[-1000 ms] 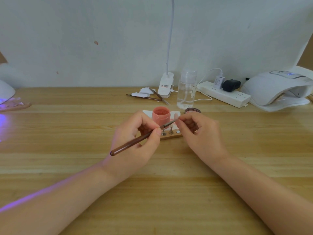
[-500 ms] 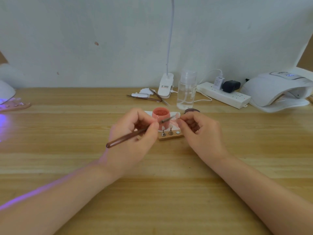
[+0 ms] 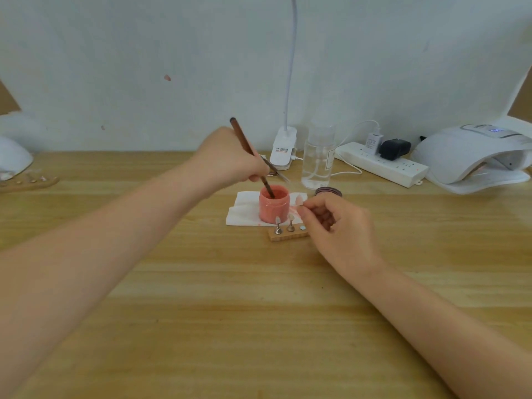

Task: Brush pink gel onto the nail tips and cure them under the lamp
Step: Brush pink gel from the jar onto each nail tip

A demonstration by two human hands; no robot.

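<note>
I see the wooden worktop [image 3: 259,312] filling the lower view, running back to a pale wall. At its far right corner sits the white curing lamp [image 3: 472,156], its small display lit; a white power strip [image 3: 383,165] lies just left of it along the far edge, with a clear bottle [image 3: 318,159] standing nearer the middle. A white clip lamp base [image 3: 283,151] stands left of the bottle.

Near the middle of the worktop a folded white tissue [image 3: 244,211] carries the pink gel jar [image 3: 273,207], open — its dark lid [image 3: 328,192] lies just to the right. My left hand [image 3: 230,156] reaches over the jar, fingers curled round the brown brush [image 3: 250,154], which stands steeply tilted with its tip down inside the jar. My right hand [image 3: 342,228] rests toward the near side of the jar, thumb and forefinger pinching one nail tip [image 3: 299,200] held just right of the jar.

In front of the jar sits a small wooden block [image 3: 288,234] — two nail tips on metal stands rise from it, beside one bare metal disc.
</note>
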